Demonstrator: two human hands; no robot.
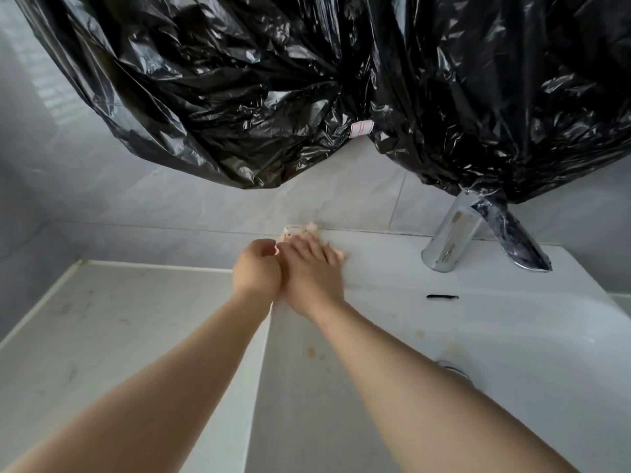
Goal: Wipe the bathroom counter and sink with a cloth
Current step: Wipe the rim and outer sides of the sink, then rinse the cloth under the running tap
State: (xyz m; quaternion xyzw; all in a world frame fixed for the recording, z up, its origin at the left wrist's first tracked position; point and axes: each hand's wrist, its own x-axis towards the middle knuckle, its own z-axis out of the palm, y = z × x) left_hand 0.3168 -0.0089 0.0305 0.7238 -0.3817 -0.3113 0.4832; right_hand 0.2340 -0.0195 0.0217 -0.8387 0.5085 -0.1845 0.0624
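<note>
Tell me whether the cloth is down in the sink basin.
No: the cloth lies up on the sink's back ledge, pressed under the right hand, left of the faucet.

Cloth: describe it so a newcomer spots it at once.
Start at the chrome faucet on the white sink, then follow the back rim left along the wall. The cloth is the pale peach fluffy wad under the flat right hand, the only soft thing there.
</note>
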